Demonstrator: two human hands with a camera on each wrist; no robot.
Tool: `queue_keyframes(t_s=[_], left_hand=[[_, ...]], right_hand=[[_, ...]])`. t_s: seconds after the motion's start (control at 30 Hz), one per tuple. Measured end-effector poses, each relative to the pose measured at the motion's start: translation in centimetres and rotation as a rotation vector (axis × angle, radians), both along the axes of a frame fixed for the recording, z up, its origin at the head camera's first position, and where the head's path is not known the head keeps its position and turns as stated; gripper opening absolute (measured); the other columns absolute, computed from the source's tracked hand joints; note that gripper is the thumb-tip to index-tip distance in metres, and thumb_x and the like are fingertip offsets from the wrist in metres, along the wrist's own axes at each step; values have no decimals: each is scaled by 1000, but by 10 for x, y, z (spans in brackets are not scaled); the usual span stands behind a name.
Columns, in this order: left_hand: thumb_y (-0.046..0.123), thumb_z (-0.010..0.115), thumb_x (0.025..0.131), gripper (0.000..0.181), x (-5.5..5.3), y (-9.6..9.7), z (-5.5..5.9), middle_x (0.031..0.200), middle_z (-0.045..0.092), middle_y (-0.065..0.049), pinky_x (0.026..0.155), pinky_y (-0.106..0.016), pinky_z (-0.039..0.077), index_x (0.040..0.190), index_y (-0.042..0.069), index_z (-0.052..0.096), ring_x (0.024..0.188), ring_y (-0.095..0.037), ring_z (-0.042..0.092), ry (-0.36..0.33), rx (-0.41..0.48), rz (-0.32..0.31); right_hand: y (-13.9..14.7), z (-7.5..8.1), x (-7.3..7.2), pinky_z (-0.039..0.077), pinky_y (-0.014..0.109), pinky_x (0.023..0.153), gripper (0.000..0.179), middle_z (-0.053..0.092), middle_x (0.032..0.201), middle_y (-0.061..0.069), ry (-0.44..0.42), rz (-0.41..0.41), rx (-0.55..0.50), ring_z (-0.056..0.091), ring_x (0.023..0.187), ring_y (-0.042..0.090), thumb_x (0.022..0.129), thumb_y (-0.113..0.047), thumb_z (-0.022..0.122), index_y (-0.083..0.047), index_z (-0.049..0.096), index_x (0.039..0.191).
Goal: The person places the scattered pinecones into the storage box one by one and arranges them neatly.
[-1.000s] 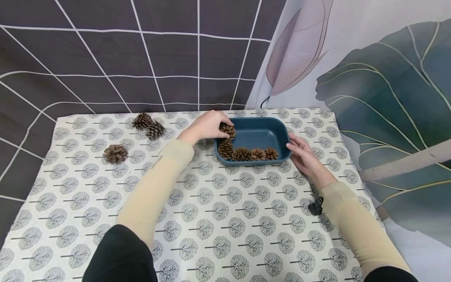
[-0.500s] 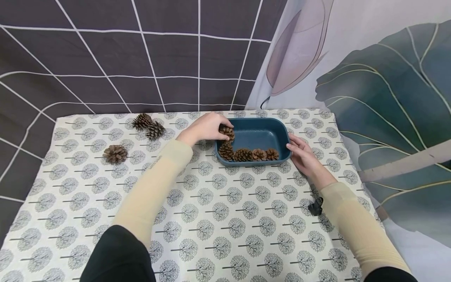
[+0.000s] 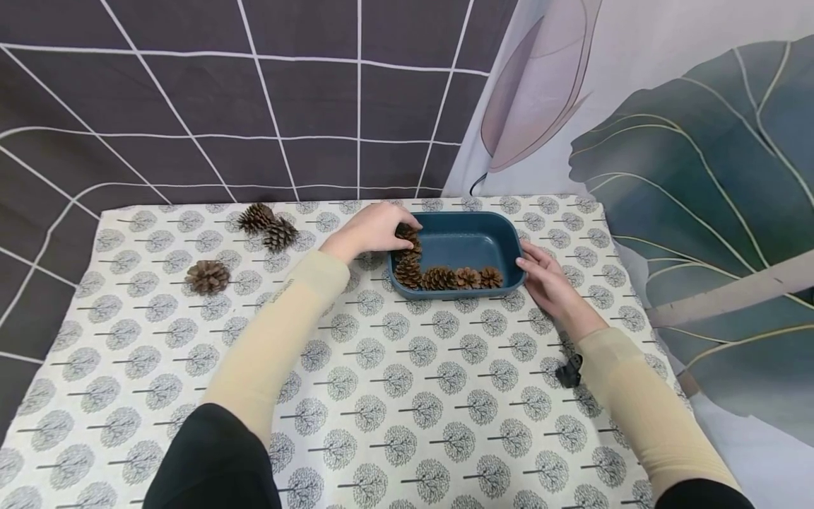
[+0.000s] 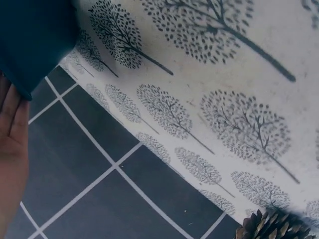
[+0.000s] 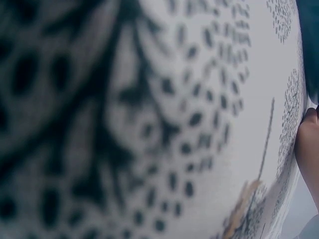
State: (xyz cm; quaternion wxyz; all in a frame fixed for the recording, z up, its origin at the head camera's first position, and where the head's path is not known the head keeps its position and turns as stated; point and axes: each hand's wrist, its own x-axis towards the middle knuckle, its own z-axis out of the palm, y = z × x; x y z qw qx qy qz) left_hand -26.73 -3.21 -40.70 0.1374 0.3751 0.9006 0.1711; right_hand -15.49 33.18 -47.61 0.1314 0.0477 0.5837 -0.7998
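A dark blue rectangular box [image 3: 470, 244] stands near the back of the table in the head view. Inside it, several brown pine cones [image 3: 439, 278] line the front wall and the left end. My left hand [image 3: 378, 227] reaches over the box's left end and grips a pine cone [image 3: 410, 237] at the back left corner, its top partly covered by the fingers. On the other side, my right hand [image 3: 550, 283] rests its fingers against the outside of the right end, with the thumb at the rim. Part of the left hand [image 4: 12, 119] shows beside the box in the left wrist view.
Two dark pine cones [image 3: 268, 227] lie touching at the back left of the table, and one browner pine cone [image 3: 208, 277] lies in front of them. A small black object [image 3: 569, 371] is beside the right wrist. A tree-print cloth [image 3: 394, 382] covers the table.
The pine cone under my left hand has turned a little between the fingers. Both hands and the box have stayed nearly in place.
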Motion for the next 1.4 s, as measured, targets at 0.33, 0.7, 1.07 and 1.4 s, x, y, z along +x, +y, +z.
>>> queue_keyframes(t_s=[0.33, 0.7, 1.07, 1.4], left_hand=[[26, 76, 99, 40, 0, -3, 2, 147, 68, -4, 129, -45, 40, 137, 16, 72, 146, -27, 55, -47, 46, 21], [20, 78, 97, 44, 5, -53, 25, 148, 66, -14, 127, -50, 41, 139, 9, 70, 143, -34, 58, 5, 145, 127], [19, 79, 96, 45, 22, -128, 24, 143, 69, -17, 126, -53, 41, 137, 5, 70, 140, -39, 59, 56, 214, 330], [13, 81, 94, 46, 39, -176, 11, 143, 67, -24, 125, -59, 40, 136, 2, 69, 139, -46, 57, 81, 271, 467]], right_hand=[[0, -1, -1, 52, 12, 108, 70, 62, 135, -13, 5, 7, -9, 63, 124, 1, 108, 0, 53, 5, 13, 166], [1, -2, -1, 52, 12, 108, 70, 63, 135, -14, -1, 11, -10, 62, 125, 0, 107, 0, 55, 3, 17, 166], [1, -1, 0, 51, 12, 109, 66, 44, 165, 5, -10, 3, 21, 62, 126, -2, 108, -2, 54, 0, 21, 166], [1, 0, 0, 52, 12, 108, 68, 59, 139, -12, -5, 1, 2, 64, 123, 0, 107, -2, 55, 2, 20, 166]])
